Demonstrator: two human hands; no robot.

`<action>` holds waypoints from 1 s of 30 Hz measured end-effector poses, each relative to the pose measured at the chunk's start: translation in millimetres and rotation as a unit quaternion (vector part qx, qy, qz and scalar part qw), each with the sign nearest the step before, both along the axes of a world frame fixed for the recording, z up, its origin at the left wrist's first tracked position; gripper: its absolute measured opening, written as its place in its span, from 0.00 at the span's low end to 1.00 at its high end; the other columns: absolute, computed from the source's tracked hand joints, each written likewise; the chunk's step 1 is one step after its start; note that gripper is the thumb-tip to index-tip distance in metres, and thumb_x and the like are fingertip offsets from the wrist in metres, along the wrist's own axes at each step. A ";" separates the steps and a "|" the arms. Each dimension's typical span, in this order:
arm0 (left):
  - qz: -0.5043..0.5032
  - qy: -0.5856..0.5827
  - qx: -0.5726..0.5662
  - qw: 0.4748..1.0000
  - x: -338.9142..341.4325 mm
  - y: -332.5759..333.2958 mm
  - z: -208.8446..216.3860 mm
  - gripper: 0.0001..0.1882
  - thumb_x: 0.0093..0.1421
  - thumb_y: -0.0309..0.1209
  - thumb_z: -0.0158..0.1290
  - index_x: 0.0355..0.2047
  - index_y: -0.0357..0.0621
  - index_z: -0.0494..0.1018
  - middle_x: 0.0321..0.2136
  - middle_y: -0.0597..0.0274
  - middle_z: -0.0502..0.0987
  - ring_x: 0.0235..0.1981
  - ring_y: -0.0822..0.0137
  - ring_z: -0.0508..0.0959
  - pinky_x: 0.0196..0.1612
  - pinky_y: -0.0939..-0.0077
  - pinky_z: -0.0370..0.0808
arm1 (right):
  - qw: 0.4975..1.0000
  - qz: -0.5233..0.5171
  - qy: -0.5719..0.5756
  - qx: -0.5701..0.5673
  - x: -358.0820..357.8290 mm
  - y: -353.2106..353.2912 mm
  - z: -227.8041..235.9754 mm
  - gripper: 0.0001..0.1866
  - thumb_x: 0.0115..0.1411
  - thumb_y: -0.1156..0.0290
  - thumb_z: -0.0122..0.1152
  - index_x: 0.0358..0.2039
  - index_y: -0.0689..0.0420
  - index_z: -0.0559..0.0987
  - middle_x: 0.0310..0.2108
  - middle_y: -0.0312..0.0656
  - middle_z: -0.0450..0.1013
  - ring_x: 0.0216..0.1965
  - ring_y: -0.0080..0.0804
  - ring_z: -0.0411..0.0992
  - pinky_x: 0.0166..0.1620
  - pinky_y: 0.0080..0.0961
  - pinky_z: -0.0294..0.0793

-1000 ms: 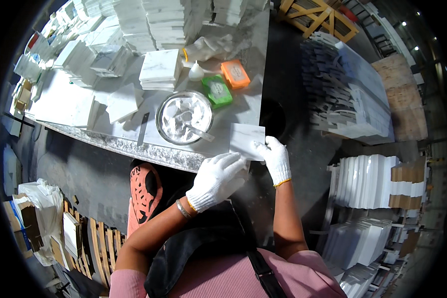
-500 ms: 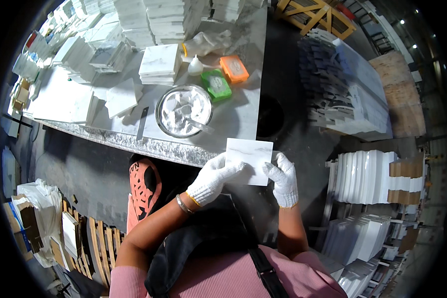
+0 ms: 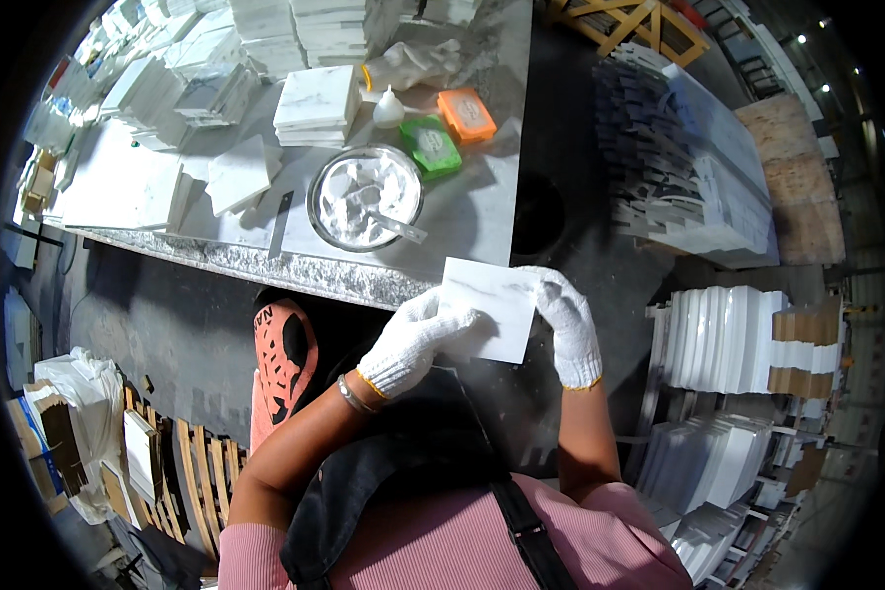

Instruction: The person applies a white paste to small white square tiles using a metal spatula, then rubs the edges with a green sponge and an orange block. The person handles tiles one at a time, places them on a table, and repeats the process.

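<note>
Between my gloved hands is a square white marble tile (image 3: 492,313) with faint grey veins, held up just off the front edge of the table. My left hand (image 3: 415,339) grips its left side, thumb lying across the face. At the upper right corner, my right hand (image 3: 563,320) closes over the edge, with some fingers hidden behind the tile. Beyond it on the table stands a round bowl (image 3: 314,211) of white paste with a flat scraper (image 3: 397,227) resting in it. A small stack of similar tiles (image 3: 317,98) sits behind the bowl.
Near the bowl are a green box (image 3: 430,147), an orange box (image 3: 466,115), a white squeeze bottle (image 3: 388,108) and a spare glove (image 3: 418,65). A thin metal ruler (image 3: 280,225) lies left. Stacked slabs (image 3: 723,339) stand at right, wooden slats (image 3: 206,482) at lower left.
My right hand has shifted up to the tile's upper right corner. The tile has tilted slightly clockwise and risen a little in view; my left hand keeps its hold.
</note>
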State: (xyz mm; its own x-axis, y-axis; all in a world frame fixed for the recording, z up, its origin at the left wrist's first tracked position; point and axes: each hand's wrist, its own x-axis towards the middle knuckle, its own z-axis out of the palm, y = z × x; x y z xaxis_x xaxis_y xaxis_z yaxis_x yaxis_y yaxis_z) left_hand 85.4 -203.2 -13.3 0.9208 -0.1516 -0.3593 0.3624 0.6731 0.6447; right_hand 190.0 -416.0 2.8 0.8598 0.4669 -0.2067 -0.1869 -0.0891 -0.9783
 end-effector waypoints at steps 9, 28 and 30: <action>0.000 0.010 -0.004 1.000 0.4 2.0 -4.8 0.21 0.65 0.34 0.59 0.54 0.36 0.73 0.42 0.58 0.82 0.38 0.69 0.82 0.39 0.76 0.79 | 0.987 0.092 0.111 -0.073 -33.4 -30.7 9.3 0.23 0.59 0.69 0.68 0.55 0.63 0.78 0.44 0.38 0.79 0.42 0.22 0.76 0.44 0.22 0.77; -0.029 0.016 -0.098 0.995 -0.4 4.7 -13.6 0.22 0.64 0.31 0.61 0.55 0.35 0.72 0.46 0.62 0.80 0.46 0.72 0.79 0.51 0.77 0.75 | 0.996 0.058 0.036 0.063 1.3 -7.2 9.1 0.46 0.52 0.65 0.79 0.68 0.64 0.66 0.51 0.44 0.77 0.52 0.30 0.74 0.58 0.28 0.71; -0.035 0.025 -0.097 0.994 -1.9 3.4 -17.6 0.22 0.64 0.32 0.61 0.54 0.35 0.73 0.46 0.62 0.80 0.46 0.72 0.79 0.52 0.77 0.75 | 0.991 0.040 0.047 0.116 9.5 -3.3 8.7 0.39 0.59 0.65 0.74 0.66 0.65 0.67 0.45 0.43 0.79 0.44 0.24 0.76 0.48 0.21 0.74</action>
